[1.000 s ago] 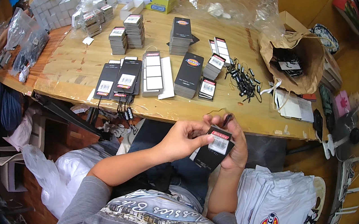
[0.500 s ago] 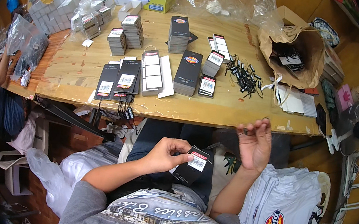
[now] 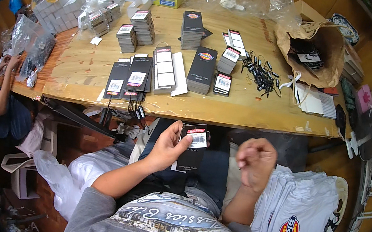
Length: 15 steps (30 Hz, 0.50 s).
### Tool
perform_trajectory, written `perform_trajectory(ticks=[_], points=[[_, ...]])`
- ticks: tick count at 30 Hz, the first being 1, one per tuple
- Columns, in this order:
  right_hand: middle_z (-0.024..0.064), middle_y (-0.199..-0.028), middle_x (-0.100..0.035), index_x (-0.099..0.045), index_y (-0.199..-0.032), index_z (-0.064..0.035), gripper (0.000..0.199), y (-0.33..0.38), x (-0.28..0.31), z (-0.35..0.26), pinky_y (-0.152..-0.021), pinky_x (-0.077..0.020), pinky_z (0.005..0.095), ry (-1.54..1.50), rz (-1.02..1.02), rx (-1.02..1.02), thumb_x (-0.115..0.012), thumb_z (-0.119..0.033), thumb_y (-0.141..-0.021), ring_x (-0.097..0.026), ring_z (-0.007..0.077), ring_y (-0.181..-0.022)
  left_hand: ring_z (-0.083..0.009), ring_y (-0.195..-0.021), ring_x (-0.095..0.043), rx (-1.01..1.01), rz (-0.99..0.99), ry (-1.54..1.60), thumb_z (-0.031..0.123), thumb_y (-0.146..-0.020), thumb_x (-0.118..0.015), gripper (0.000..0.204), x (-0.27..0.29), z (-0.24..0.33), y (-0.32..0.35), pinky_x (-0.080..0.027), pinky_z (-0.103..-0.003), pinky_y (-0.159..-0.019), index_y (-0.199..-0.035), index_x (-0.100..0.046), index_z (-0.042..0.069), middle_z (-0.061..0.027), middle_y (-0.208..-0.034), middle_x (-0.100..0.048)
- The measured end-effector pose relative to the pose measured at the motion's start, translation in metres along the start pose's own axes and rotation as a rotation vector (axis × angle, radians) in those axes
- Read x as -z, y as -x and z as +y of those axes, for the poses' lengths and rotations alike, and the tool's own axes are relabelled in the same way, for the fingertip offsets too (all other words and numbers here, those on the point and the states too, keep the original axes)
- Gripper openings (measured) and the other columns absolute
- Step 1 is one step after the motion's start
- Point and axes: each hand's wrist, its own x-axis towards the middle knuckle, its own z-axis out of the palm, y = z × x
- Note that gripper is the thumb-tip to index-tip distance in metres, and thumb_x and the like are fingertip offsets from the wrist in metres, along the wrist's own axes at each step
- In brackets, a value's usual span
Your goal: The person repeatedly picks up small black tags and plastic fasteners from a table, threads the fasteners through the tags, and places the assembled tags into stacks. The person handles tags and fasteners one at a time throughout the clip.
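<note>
Item: I am pinching 1 black hang tag [image 3: 192,147] in left hand [image 3: 168,146]; right hand [image 3: 255,161] curling empty, apart. Risk: loose thumb grip dropping it.

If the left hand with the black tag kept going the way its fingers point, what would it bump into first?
Probably the wooden table's front edge. The left hand points up and away over the lap with the black tag; depth is unclear.
</note>
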Motion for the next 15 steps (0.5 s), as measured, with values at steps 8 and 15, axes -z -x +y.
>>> perform_trajectory(ticks=[8, 15], points=[[0.0026, -0.078, -0.049, -0.057, -0.077, 0.0026, 0.005, 0.006, -0.02, 0.036, -0.049, -0.0367, 0.0153, 0.392, -0.038, -0.121, -0.06, 0.0, -0.074, -0.046, 0.0048, -0.059, -0.0017, -0.058, -0.042, -0.361, 0.276, -0.502, 0.004, -0.073, -0.064, 0.025, -0.011, 0.0, 0.005, -0.035, -0.016, -0.05, -0.075, -0.039, 0.002, 0.0002, -0.063, -0.048], [0.0061, -0.086, -0.047, -0.054, -0.073, 0.0041, 0.005, 0.004, -0.019, 0.038, -0.052, -0.0383, 0.0159, 0.321, -0.062, -0.154, -0.059, 0.002, -0.074, -0.047, 0.006, -0.062, -0.0113, -0.061, -0.058, -0.493, 0.239, -0.806, 0.002, -0.071, -0.064, 0.023, -0.015, 0.011, 0.011, -0.045, -0.022, -0.053, -0.079, -0.043, -0.001, -0.0114, -0.071, -0.06]])
